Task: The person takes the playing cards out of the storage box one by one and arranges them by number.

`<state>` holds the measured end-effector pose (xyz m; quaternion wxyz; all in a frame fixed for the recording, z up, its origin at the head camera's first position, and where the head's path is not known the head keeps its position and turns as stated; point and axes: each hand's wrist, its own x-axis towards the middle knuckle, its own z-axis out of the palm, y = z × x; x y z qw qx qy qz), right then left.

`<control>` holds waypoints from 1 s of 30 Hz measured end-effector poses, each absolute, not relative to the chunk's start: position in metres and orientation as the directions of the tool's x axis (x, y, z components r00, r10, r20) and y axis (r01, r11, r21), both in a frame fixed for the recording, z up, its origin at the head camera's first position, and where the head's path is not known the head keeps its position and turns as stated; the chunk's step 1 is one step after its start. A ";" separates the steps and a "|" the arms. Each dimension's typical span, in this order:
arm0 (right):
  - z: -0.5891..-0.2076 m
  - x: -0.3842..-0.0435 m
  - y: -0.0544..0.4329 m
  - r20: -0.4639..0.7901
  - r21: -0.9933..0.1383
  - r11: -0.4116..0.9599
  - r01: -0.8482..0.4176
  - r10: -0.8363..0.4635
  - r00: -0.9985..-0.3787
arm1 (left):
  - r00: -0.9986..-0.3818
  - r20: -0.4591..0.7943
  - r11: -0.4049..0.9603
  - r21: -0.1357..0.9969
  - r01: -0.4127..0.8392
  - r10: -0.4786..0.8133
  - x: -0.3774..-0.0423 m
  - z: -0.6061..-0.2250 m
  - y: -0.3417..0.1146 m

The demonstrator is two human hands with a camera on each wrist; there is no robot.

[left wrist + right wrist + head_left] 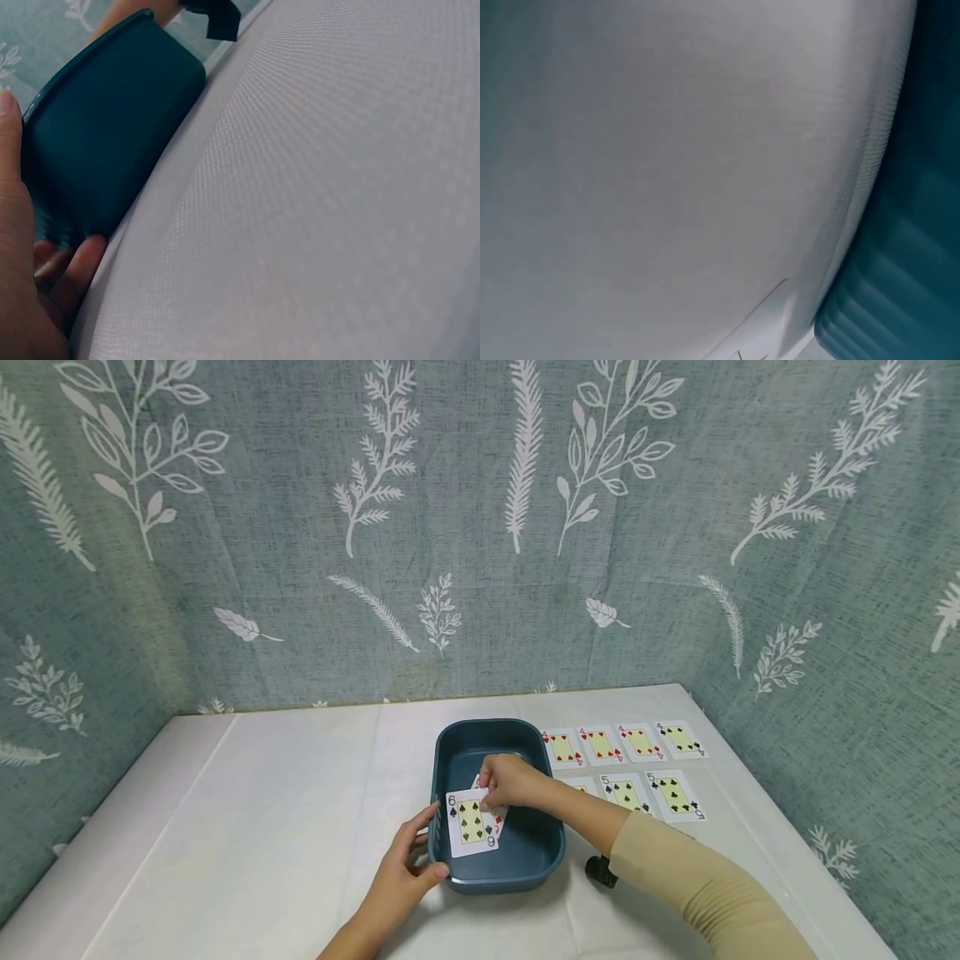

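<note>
A dark teal plastic bin (510, 882) stands on the white-covered table. My left hand (405, 870) holds its near left corner, the thumb at the rim and the fingers against the side; the left wrist view shows the fingers low on the bin's wall (112, 127). Inside the bin's opening my right hand (517, 783) pinches a six of spades playing card (471, 831) by its upper right edge. Partly covered behind it lies a card with red marks (500, 820). Whether the fingers also touch that second card cannot be told. In the right wrist view the hand is hidden.
Right of the bin, face-up cards lie in two rows: several fours, such as the four of clubs or spades (681, 740), and fives, such as a black five (677, 795), partly behind my right forearm. A small black object (601, 870) sits near my sleeve. A leaf-patterned curtain (480, 610) surrounds the table.
</note>
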<state>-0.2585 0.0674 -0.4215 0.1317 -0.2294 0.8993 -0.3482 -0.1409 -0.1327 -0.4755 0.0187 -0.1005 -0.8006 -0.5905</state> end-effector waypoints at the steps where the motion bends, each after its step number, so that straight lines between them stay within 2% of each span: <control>1: -0.422 -0.259 0.067 -0.076 -0.690 0.650 -0.320 -0.504 -0.860 | -0.980 0.143 0.285 0.942 0.177 0.137 -0.141 -0.476 -0.133; 11: -0.418 -0.259 0.067 -0.062 -0.723 0.624 -0.298 -0.488 -0.871 | -0.977 0.156 0.265 0.945 0.190 0.144 -0.140 -0.475 -0.133; 19: -0.413 -0.261 0.071 -0.034 -0.788 0.534 -0.306 -0.535 -0.844 | -0.977 0.162 0.263 0.945 0.193 0.136 -0.140 -0.476 -0.133; 30: -0.398 -0.262 0.084 -0.074 -0.928 0.345 -0.139 -0.539 -0.839 | -0.976 0.171 0.279 0.939 0.202 0.132 -0.139 -0.475 -0.133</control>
